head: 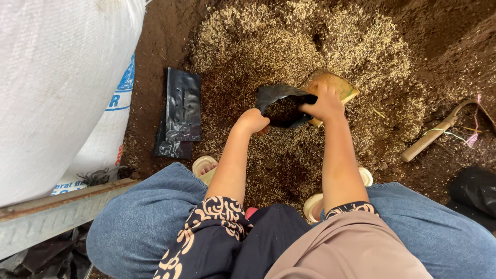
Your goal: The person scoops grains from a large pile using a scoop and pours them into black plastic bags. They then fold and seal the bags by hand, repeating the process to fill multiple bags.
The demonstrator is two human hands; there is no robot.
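Bag (283, 106) of soil sits gripped between both hands (289, 113).

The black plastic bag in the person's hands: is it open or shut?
Open. The left hand and right hand hold the black bag by its rim, mouth spread wide, with dark soil visible inside.

Dark brown soil floor (444, 46) strewn with pale rice husks (289, 41) spreads beyond the hands in soft daylight, with big white woven sacks (57, 88) standing well left of them above a grey ledge (57, 214).
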